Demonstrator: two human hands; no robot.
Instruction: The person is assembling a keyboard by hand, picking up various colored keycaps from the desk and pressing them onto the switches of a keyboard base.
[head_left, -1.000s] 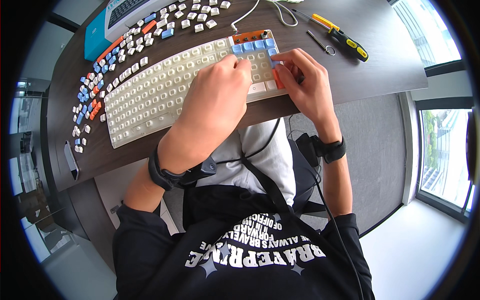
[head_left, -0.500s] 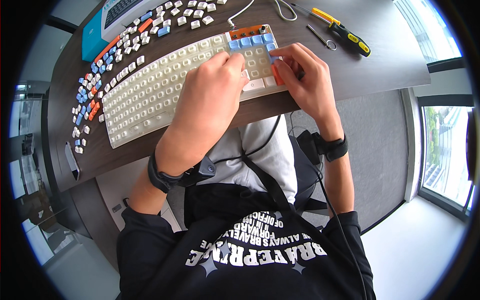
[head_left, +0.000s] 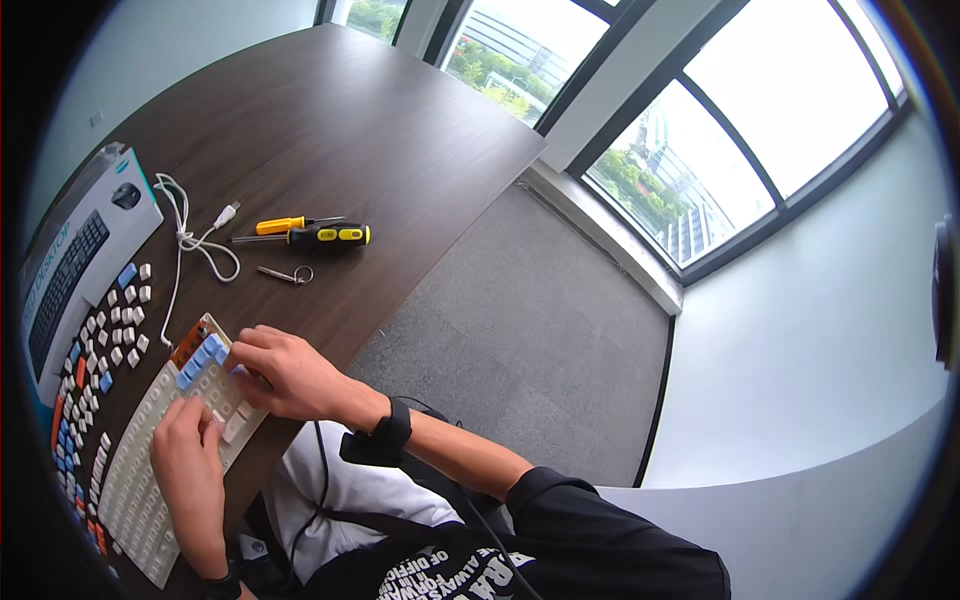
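Note:
A keyboard (head_left: 130,487) with bare, pale key positions lies slanted along the table's near edge. Blue keycaps (head_left: 200,364) fill a row at its right end, below an orange strip (head_left: 189,343); a white keycap (head_left: 236,426) sits near its front edge. My right hand (head_left: 292,378) reaches over the right end, thumb and forefinger pinched about a blue keycap, of which only a sliver shows. Over the keys beside it, my left hand (head_left: 187,460) has its fingers curled and pressed together, and they hide whatever is between them.
Loose white, blue and orange keycaps (head_left: 124,316) lie beyond the keyboard, in front of a keyboard box (head_left: 75,262). A white cable (head_left: 182,240) runs from the keyboard. Farther right are a yellow screwdriver (head_left: 281,226), a black-and-yellow screwdriver (head_left: 332,236) and a small ringed metal rod (head_left: 283,273).
The view has swung to the right, so the keyboard and both hands now appear lower left and windows show. Both hands stay at the keyboard's right end.

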